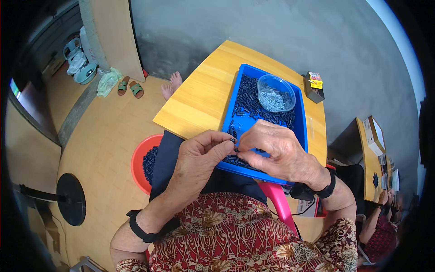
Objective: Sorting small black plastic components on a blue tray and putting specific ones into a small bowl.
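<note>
My left hand point(202, 153) is closed in a pinch on a small black cylindrical piece point(233, 140), just above the near part of a blue tray point(244, 121). Close against it, my right hand point(276, 147) pinches with thumb and forefinger at a tiny dark part, too small to name. Many small black cylindrical pieces point(247, 93) lie spread in the tray, some hidden under my hands. A clear round tub point(276, 78) sits on them at the tray's far right, holding many small silvery metal parts point(273, 99).
The tray rests on a wooden table point(199, 97). On the floor to the left stands a red basin point(135, 165) full of dark pieces. A dark box point(314, 93) with a yellow packet is at the table's right edge. Another person's arm point(372, 226) shows at a second table, far right.
</note>
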`<state>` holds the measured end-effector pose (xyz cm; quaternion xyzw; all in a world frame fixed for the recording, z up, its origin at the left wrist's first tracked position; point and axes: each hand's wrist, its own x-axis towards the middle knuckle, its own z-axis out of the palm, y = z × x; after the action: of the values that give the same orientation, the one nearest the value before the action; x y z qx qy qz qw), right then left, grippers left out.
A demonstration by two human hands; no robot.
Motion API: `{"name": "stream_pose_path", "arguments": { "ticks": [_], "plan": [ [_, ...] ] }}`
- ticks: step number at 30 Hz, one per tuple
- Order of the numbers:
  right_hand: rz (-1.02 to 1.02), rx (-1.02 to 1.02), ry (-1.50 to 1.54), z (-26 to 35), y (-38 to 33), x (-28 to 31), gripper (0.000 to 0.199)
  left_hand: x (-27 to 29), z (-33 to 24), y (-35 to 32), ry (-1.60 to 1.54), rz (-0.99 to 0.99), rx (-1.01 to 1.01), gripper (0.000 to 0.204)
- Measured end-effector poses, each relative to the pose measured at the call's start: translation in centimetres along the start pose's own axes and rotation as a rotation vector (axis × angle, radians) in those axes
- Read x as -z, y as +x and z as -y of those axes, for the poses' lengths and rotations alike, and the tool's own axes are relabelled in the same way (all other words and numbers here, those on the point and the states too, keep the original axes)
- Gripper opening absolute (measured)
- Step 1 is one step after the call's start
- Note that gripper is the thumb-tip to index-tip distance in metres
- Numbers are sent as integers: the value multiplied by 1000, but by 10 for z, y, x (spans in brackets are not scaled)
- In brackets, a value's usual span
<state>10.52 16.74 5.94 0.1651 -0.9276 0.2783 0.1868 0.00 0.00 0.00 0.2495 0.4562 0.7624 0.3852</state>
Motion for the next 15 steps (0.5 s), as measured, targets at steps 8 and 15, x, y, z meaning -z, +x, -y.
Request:
{"name": "stream_pose_path", "arguments": {
  "ticks": [8, 15],
  "plan": [
    [-137, 39, -128, 3, 5, -20, 14, 6, -4, -1, 67, -56, 2, 18],
    [-203, -139, 33, 8, -3, -21, 14, 5, -2, 2, 36, -78, -44, 20]
  ]
}}
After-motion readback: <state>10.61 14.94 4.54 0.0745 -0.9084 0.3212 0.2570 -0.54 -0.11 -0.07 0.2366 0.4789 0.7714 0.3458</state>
